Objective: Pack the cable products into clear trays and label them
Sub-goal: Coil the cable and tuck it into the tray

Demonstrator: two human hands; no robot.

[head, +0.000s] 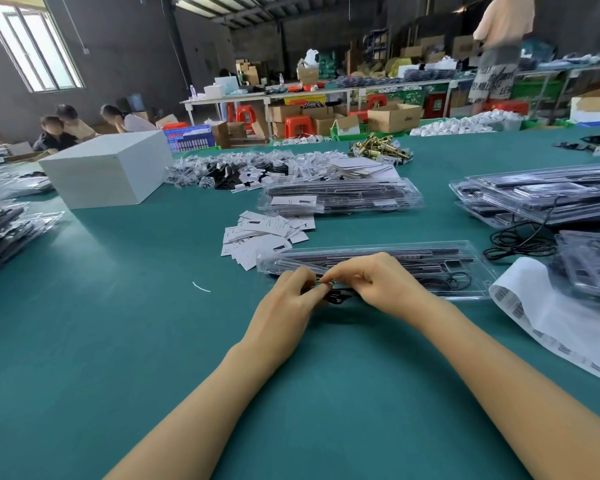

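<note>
My left hand (293, 292) and right hand (368, 280) both pinch a little black cable (336, 296) - it sits on the green surface (118, 323), just in front of the clear tray (378, 268). I think I am packing now - next it must go inside the tray.

A green table (101, 341) is carrying a clear tray (378, 268) of dark cable parts at its centre, with white cards (267, 233) lying loose just behind it. Further back a second filled tray (340, 197) and a white box (108, 168) are sitting, while a label sheet (548, 317) is lying at the right beside stacked trays (541, 199).
</note>
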